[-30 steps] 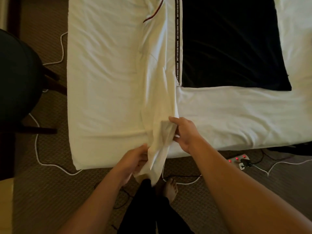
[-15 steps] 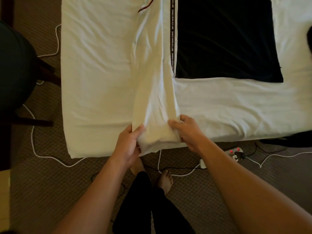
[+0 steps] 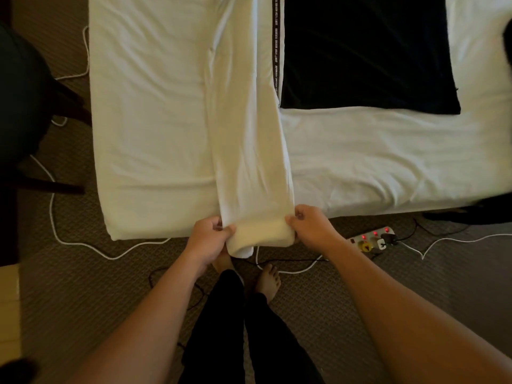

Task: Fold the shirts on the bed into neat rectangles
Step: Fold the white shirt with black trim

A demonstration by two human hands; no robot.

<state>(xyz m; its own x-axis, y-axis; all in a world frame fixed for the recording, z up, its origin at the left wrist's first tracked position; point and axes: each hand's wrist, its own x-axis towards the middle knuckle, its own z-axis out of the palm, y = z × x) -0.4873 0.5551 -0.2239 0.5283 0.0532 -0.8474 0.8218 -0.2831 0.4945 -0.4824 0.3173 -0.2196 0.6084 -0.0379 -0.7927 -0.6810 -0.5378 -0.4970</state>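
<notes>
A cream-white shirt (image 3: 246, 128) lies as a long narrow strip down the middle of the white bed (image 3: 149, 112), its bottom end hanging over the near edge. My left hand (image 3: 209, 235) pinches the strip's bottom left corner and my right hand (image 3: 309, 224) pinches the bottom right corner, with the hem stretched between them. A black shirt (image 3: 365, 54) lies flat on the bed to the right, with a lettered black tape (image 3: 275, 42) along its left edge.
A dark chair (image 3: 25, 106) stands left of the bed. White cables (image 3: 83, 239) and a power strip (image 3: 371, 239) with red lights lie on the brown carpet below the bed edge. My bare feet (image 3: 267, 281) stand close to the bed.
The bunched bottom end of the cream shirt has been spread out flat. My hands moved apart to its two corners and drew the hem over the bed's near edge.
</notes>
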